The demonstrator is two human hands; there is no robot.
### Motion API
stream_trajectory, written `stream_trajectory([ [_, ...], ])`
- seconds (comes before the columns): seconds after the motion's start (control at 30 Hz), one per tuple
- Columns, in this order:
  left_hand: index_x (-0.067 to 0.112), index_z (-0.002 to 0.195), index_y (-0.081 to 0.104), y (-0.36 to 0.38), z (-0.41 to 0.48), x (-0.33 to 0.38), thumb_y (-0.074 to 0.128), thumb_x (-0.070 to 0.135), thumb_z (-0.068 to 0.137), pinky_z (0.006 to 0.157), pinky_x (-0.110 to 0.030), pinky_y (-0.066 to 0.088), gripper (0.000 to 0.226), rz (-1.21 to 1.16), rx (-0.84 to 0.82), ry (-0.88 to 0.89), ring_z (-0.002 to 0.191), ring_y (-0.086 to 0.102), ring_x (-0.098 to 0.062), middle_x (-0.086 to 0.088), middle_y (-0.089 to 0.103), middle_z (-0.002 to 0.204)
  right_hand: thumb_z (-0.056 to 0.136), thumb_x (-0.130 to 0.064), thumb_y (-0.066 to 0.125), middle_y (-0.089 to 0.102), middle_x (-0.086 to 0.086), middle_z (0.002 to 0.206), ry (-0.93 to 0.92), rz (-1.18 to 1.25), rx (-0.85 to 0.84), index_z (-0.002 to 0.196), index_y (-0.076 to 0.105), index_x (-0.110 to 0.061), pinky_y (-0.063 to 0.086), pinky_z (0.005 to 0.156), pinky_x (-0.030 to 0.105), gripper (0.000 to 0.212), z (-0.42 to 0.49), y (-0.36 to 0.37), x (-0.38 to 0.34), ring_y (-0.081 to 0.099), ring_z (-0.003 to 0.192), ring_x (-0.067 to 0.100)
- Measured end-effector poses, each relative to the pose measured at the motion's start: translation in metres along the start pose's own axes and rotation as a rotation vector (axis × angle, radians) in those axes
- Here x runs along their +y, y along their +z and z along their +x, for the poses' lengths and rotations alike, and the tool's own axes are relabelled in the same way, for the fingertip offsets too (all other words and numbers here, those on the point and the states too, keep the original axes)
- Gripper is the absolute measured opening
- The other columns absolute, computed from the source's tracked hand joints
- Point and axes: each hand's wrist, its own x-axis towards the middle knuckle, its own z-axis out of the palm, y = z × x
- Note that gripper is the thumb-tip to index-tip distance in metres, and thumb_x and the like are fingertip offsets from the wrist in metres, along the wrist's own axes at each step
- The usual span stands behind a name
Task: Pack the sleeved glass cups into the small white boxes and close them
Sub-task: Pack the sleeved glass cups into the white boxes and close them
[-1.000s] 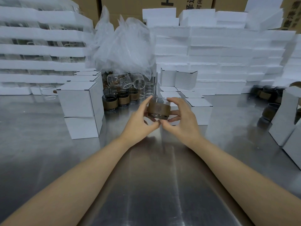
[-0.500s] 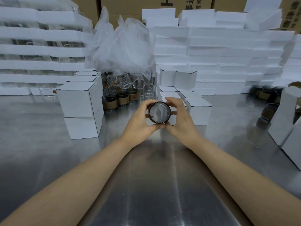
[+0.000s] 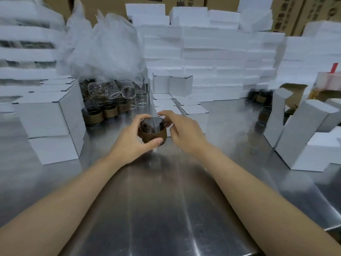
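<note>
Gripping sleeved cup (image 3: 153,133) upright in left hand (image 3: 129,143), fingers curled round it, right of box stack (image 3: 49,126). Holding right hand (image 3: 186,133) farther right of stack, fingers loosely bent; can't tell if touching.

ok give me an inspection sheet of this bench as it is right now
surface: steel table, shiny, streaked with reflections
job's things: sleeved cup held mouth up; spare sleeved cups beside closed white boxes; further white boxes at right
clutter: plastic bag above bare glasses
grippers: left hand grips the cup; right hand at its rim, contact unclear
cables: nothing seen
surroundings: foam trays stacked behind; cardboard cartons at back
</note>
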Motion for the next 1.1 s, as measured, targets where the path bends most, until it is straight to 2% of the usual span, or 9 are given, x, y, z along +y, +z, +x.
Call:
stream_trajectory([
  [0.13,0.052,0.115,0.037,0.001,0.002,-0.005,0.063,0.078,0.059,0.082,-0.029,0.049,0.067,0.053,-0.070,-0.038,0.095,0.060,0.000,0.016,0.062,0.106,0.079,0.004,0.049,0.067,0.002,0.113,0.068,-0.172,0.330,0.116,0.065,-0.015,0.042,0.082,0.036,0.045,0.005,-0.026,0.004,0.058,0.108,0.027],
  [0.27,0.053,0.113,0.037,0.001,0.002,-0.006,0.060,0.081,0.057,0.078,-0.025,0.047,0.067,0.067,-0.102,-0.053,0.093,0.059,0.001,0.020,0.060,0.104,0.074,0.006,0.047,0.055,0.003,0.133,0.302,-0.354,0.580,0.111,0.067,-0.012,0.025,0.106,0.035,0.046,0.004,-0.065,0.024,0.042,0.132,0.025],
  [0.43,0.054,0.112,0.036,0.002,0.002,-0.003,0.059,0.081,0.056,0.075,-0.020,0.045,0.066,0.079,-0.119,-0.057,0.090,0.058,0.004,0.023,0.058,0.100,0.076,-0.006,0.051,0.049,0.002,0.138,0.588,-0.579,0.915,0.108,0.066,-0.021,0.010,0.117,0.041,0.038,-0.011,-0.134,0.041,0.034,0.138,0.024],
  [0.53,0.052,0.112,0.036,0.002,0.002,-0.003,0.058,0.081,0.056,0.078,-0.028,0.048,0.067,0.071,-0.124,-0.059,0.091,0.058,0.002,0.024,0.057,0.099,0.081,-0.030,0.065,0.039,0.010,0.145,0.935,-0.581,0.737,0.117,0.062,-0.021,-0.002,0.117,0.053,0.038,-0.027,-0.163,0.057,0.022,0.142,0.034],
  [0.63,0.050,0.115,0.037,0.002,0.002,-0.002,0.057,0.082,0.056,0.080,-0.029,0.048,0.070,0.080,-0.131,-0.062,0.093,0.058,0.001,0.024,0.056,0.100,0.082,-0.042,0.067,0.051,0.020,0.132,1.136,-0.619,0.379,0.120,0.062,-0.015,0.006,0.115,0.052,0.046,-0.039,-0.166,0.071,0.036,0.131,0.042],
  [0.73,0.049,0.115,0.037,0.002,0.002,-0.001,0.057,0.081,0.057,0.079,-0.030,0.049,0.069,0.082,-0.135,-0.061,0.092,0.059,-0.001,0.022,0.058,0.100,0.083,-0.024,0.069,0.059,0.020,0.121,1.136,-0.606,0.345,0.114,0.064,-0.015,0.023,0.106,0.042,0.032,-0.037,-0.162,0.080,0.042,0.124,0.038],
  [0.83,0.049,0.115,0.038,0.001,0.001,-0.001,0.058,0.080,0.057,0.081,-0.031,0.050,0.069,0.083,-0.135,-0.066,0.091,0.060,0.000,0.021,0.059,0.100,0.083,-0.010,0.061,0.063,0.019,0.111,1.072,-0.614,0.417,0.109,0.068,-0.019,0.026,0.101,0.040,0.028,-0.034,-0.156,0.084,0.049,0.114,0.036],
  [0.97,0.050,0.113,0.038,0.001,0.001,0.001,0.059,0.079,0.056,0.075,-0.021,0.046,0.068,0.080,-0.131,-0.067,0.087,0.058,0.004,0.024,0.059,0.098,0.082,-0.004,0.050,0.070,0.013,0.095,0.924,-0.519,0.551,0.097,0.073,-0.022,0.030,0.093,0.039,0.033,-0.028,-0.150,0.085,0.054,0.083,0.030],
  [1.1,0.048,0.116,0.038,0.001,0.001,0.000,0.065,0.076,0.060,0.072,-0.015,0.043,0.068,0.075,-0.139,-0.075,0.088,0.058,0.003,0.022,0.059,0.101,0.086,-0.008,0.051,0.073,0.004,0.099,0.612,-0.313,0.542,0.102,0.071,-0.022,0.042,0.091,0.038,0.029,-0.012,-0.121,0.067,0.062,0.094,0.030],
])
